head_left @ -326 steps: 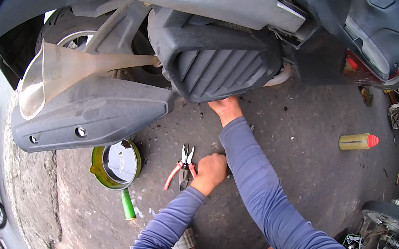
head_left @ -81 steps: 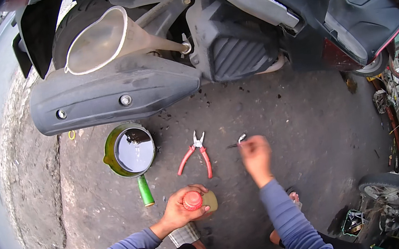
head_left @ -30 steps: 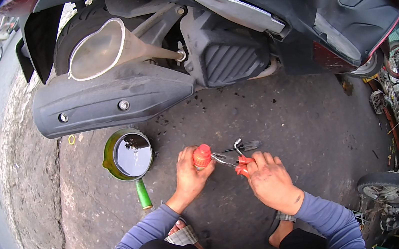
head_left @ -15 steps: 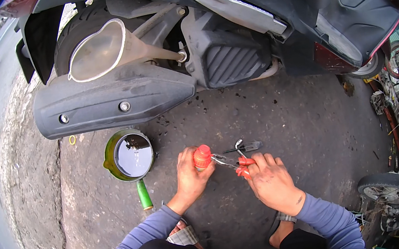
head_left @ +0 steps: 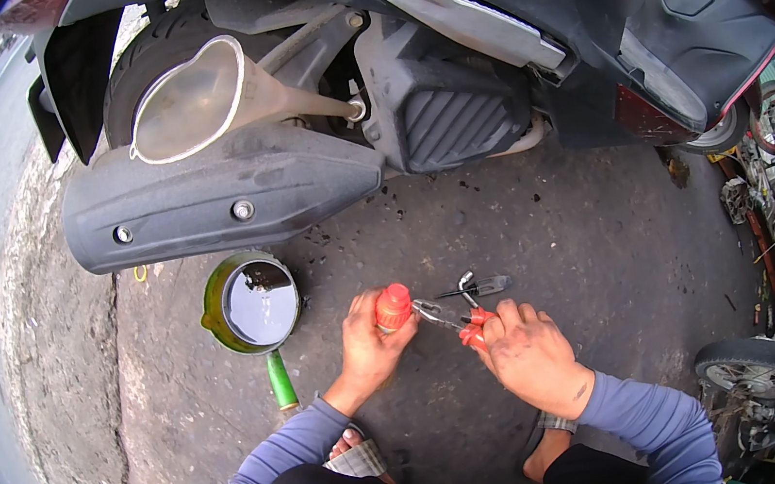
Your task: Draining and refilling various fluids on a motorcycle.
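Note:
My left hand (head_left: 363,351) grips a small bottle with a red cap (head_left: 395,306), held upright so the cap faces up. My right hand (head_left: 531,352) is closed round the red handles of a pair of pliers (head_left: 432,311). The metal jaws reach left beside the cap; whether they touch it I cannot tell. Just beyond the pliers, a bent metal wrench (head_left: 465,280) and a dark-handled screwdriver-like tool (head_left: 489,284) lie on the ground. Most of the bottle's body is hidden in my left hand.
A scooter stands ahead, its grey exhaust cover (head_left: 224,190) nearest me. A translucent funnel (head_left: 188,102) rests with its spout in the engine. Left of my hands sits a green-handled pan (head_left: 216,309) of dark oil. Motorcycle parts (head_left: 756,365) crowd the right edge.
The pliers have shifted slightly, with the jaws still near the red cap. My left hand keeps its hold on the bottle. At the far left, a bicycle on the road has moved.

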Tool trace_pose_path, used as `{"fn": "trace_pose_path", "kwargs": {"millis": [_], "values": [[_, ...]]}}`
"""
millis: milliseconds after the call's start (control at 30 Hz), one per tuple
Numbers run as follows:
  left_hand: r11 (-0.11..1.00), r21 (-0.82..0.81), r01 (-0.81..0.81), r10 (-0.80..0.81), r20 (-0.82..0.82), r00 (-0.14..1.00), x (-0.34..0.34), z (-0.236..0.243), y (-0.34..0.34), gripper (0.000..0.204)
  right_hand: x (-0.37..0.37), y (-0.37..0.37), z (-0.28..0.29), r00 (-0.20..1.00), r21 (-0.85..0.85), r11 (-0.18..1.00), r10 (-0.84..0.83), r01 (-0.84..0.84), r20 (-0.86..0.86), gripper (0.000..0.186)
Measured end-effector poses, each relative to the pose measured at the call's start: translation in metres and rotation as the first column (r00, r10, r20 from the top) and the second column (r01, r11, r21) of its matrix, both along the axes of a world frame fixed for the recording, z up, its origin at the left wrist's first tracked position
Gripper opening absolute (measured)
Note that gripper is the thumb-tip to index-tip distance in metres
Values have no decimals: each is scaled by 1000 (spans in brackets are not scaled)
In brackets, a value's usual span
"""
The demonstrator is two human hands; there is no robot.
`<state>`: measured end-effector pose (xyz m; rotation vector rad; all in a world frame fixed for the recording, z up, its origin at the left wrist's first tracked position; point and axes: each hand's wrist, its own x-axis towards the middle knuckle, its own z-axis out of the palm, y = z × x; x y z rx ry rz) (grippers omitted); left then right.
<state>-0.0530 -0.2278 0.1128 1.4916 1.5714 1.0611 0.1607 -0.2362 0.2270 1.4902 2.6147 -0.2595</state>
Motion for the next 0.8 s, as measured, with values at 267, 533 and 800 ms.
{"fn": "trace_pose_path", "kwargs": {"millis": [267, 533, 800], "values": [[794, -99, 599, -486, 487, 726, -25, 38, -19, 41, 43, 28, -26, 979, 7, 992, 122, -122, -166, 29], [447, 159, 880, -456, 887, 71, -9, 10, -28, 36, -12, 99, 23, 641, 316, 604, 767, -732, 18, 23], [403, 52, 914, -503, 846, 174, -7, 9, -29, 33, 6, 104, -45, 745, 133, 763, 646, -632, -166, 22]]}}
